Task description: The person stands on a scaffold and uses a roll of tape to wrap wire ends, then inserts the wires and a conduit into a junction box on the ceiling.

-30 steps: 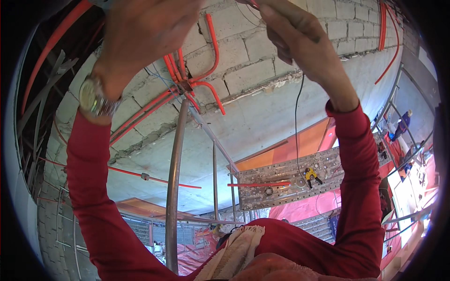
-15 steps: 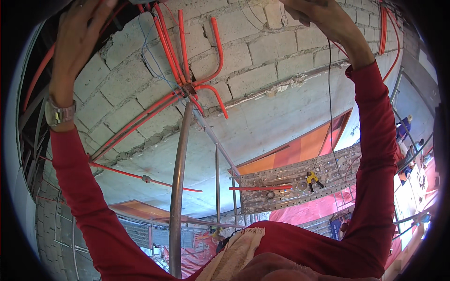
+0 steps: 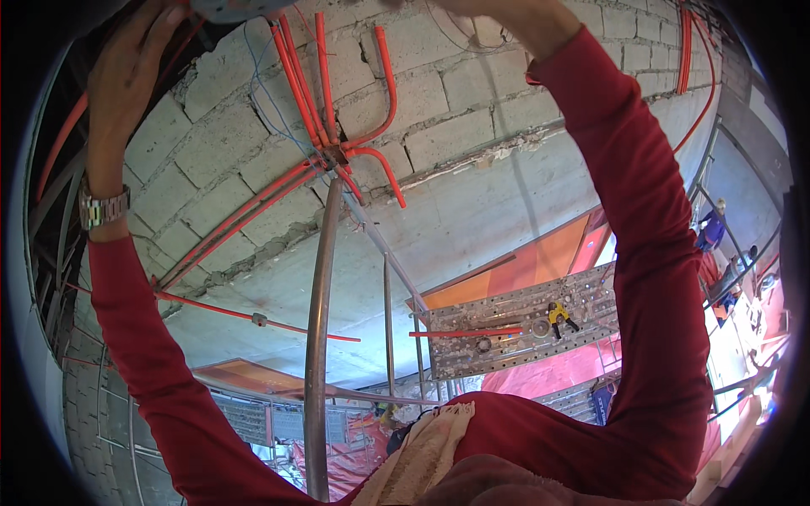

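My left hand (image 3: 131,63) is raised at the upper left, its visible fingers stretched upward; the top edge cuts some off. Close to its fingertips is a round grey object (image 3: 236,7), only partly in view; I cannot tell whether they touch. My right hand (image 3: 498,10) reaches up at the top centre, its fingers mostly out of the picture, so its grip is hidden. Between and below the hands, several orange-red conduit pipes (image 3: 323,84) meet at a small box (image 3: 336,156) on the block wall (image 3: 456,88). A thin blue wire (image 3: 263,101) hangs beside them.
A metal pole (image 3: 321,337) stands upright in front of me. On the perforated scaffold plank (image 3: 451,363) lie a yellow-and-black hand tool (image 3: 559,319), a tape roll (image 3: 540,327) and an orange-red pipe (image 3: 464,332). A person (image 3: 713,228) is at the far right among scaffold tubes.
My right arm has swung left and up, taking most of the hand out of view. My left hand has shifted slightly left. More of the round grey object shows; the dark cord has left view.
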Demonstrator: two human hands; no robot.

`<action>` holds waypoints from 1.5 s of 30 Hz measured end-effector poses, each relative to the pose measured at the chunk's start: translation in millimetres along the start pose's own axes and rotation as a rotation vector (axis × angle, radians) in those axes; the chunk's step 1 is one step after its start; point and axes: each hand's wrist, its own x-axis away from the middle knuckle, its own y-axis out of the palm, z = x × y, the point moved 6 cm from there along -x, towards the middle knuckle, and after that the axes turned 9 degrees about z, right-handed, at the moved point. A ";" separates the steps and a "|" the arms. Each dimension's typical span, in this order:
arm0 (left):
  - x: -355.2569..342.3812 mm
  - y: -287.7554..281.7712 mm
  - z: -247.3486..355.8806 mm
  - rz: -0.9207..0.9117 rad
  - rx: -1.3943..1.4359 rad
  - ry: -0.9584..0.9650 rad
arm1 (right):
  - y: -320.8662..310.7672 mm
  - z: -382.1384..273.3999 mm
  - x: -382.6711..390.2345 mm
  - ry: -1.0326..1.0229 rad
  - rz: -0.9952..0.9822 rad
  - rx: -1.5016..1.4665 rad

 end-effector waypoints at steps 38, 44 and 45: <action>25.7 13.9 -14.2 0.065 0.108 -0.033 | -42.0 -4.1 39.9 -0.499 -0.011 0.290; 25.6 5.1 39.8 0.069 0.030 0.152 | 1.1 14.0 23.7 -0.391 0.098 0.260; 29.6 6.8 37.0 0.118 0.052 0.213 | 9.7 10.9 27.9 -0.314 0.129 0.193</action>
